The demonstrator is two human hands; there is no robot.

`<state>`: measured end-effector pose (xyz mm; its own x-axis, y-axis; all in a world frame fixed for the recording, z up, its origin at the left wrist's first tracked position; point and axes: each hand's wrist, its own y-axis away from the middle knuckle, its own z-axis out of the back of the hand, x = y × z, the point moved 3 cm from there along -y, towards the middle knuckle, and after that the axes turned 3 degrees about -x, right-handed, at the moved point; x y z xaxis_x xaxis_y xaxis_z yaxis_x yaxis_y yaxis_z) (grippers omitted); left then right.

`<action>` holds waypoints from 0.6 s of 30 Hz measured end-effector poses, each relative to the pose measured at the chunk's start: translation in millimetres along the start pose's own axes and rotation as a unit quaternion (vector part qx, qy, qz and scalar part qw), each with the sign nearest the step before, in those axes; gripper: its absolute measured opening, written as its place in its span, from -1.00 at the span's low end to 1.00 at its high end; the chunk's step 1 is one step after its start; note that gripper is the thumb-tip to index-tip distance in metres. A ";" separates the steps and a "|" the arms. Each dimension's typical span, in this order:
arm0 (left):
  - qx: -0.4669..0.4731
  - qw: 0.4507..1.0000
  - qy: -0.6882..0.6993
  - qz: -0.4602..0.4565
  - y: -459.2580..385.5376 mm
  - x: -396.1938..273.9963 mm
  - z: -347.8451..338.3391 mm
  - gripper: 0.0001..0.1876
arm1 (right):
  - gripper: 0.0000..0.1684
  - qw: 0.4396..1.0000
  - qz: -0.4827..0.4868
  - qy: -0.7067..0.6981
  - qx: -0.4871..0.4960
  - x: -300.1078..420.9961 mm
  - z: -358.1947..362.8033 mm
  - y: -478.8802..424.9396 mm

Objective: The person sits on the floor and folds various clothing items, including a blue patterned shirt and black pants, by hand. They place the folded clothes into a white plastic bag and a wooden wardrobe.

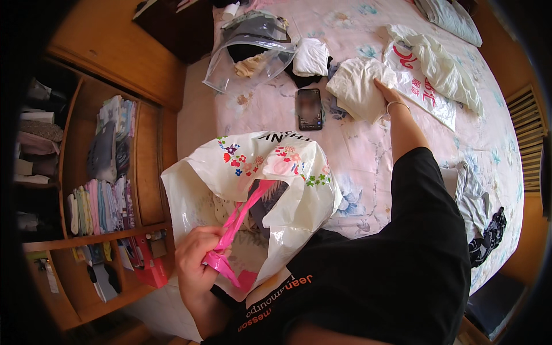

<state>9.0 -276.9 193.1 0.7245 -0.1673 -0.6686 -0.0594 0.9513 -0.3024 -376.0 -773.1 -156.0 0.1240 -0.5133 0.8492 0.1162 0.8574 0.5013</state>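
Observation:
My left hand (200,254) grips the twisted pink handles (235,224) of a white plastic bag (302,202) printed with flowers and lettering. The bag gapes in front of my body, and some folded cloth (263,211) shows inside it. Reaching out over the bed, my right hand (387,92) holds the right edge of a cream folded cloth (360,88); part of the fingers is hidden by it. Just beyond that hand lies a flattened white plastic bag (414,77) with red printing.
A phone (309,110) lies on the flowered bedsheet (358,164). Behind it are a folded white cloth (310,57) and a clear zip bag (254,56) holding clothes. Crumpled clothes (472,202) rest at right. Wooden shelves (148,172) with folded textiles stand at left.

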 end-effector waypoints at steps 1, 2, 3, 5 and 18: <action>0.009 1.000 -0.003 0.000 -1.9 1.0 -0.2 -0.79 | -0.15 0.999 -0.005 -0.021 0.030 -3.3 -1.2 2.6; 0.014 1.000 -0.015 0.013 1.8 -0.6 2.8 -0.77 | -0.31 0.990 -0.044 -0.107 0.079 0.1 -28.1 32.0; 0.057 0.998 -0.027 0.006 -1.2 -1.3 3.9 -0.75 | -0.35 0.984 -0.051 -0.138 0.096 -1.5 -26.0 38.2; 0.142 0.988 -0.054 -0.004 -11.3 0.3 10.4 -0.71 | -0.43 0.968 -0.067 -0.198 0.136 -5.5 -32.1 45.9; 0.127 0.946 0.298 -0.017 -168.8 -17.9 46.1 -0.36 | -0.60 0.943 0.164 -0.241 0.162 174.7 -30.7 176.9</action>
<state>37.8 -422.6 287.4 0.2019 -0.2443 -0.9484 0.1785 0.9613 -0.2096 -303.5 -712.3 75.9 -0.3700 -0.2091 0.9052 -0.1671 0.9734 0.1566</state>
